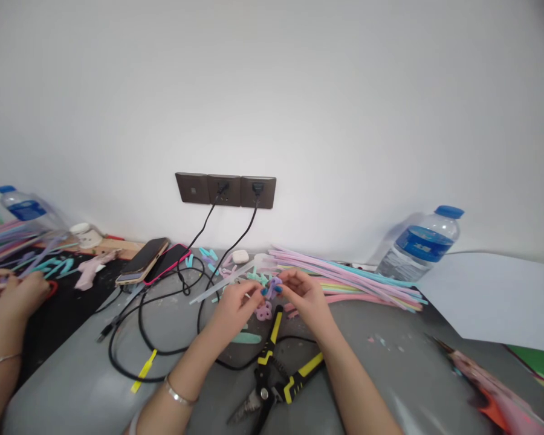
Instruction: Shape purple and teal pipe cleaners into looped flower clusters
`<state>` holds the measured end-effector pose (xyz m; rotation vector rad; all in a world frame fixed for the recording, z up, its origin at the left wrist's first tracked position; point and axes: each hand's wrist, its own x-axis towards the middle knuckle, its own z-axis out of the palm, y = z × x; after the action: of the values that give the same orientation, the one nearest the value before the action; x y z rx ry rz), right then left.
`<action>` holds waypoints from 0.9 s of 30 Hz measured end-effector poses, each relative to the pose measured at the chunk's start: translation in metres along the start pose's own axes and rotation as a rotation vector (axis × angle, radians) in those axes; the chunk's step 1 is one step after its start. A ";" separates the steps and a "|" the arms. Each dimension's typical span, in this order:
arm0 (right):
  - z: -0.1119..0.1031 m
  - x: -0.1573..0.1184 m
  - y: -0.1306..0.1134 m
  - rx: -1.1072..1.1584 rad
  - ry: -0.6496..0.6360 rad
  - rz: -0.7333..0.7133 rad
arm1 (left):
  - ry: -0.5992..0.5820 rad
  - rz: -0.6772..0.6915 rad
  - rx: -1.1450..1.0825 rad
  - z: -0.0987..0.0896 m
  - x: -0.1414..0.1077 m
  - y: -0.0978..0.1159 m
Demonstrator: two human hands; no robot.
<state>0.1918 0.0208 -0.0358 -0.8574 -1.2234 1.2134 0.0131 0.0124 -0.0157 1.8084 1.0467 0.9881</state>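
The grey tabletop [86, 386] carries everything, and the brown triple wall socket plate [225, 190] above it serves as landmark. Far right of the socket lies a white paper sheet [494, 296], with a clear plastic water bottle with blue cap [419, 244] beside it. A long bundle of pastel fuzzy craft stems [362, 281] stretches right of the socket. Below the socket lie black-and-yellow pliers [276, 374]. Just beneath the socket, the left hand [233, 305] and right hand [306, 296] both pinch a small purple fuzzy twisted piece [273, 286], held just above the tabletop. Another person's hand [20, 296] works far left.
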 end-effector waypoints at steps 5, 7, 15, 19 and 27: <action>-0.003 0.000 -0.002 0.023 -0.102 0.094 | 0.093 0.035 -0.025 -0.008 0.004 -0.005; -0.002 -0.001 -0.004 0.023 -0.137 0.098 | 0.045 0.073 -0.039 -0.009 0.004 -0.004; 0.005 -0.002 -0.005 0.020 -0.168 0.100 | 0.012 0.142 -0.011 -0.009 0.005 -0.004; 0.008 -0.002 -0.002 0.019 -0.159 0.101 | -0.022 0.148 -0.019 -0.012 0.004 -0.004; 0.010 -0.004 -0.005 -0.006 -0.166 0.066 | -0.084 0.110 -0.079 -0.014 0.002 -0.001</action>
<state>0.1836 0.0146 -0.0301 -0.8196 -1.3408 1.3568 0.0009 0.0180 -0.0114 1.8414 0.8532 0.9956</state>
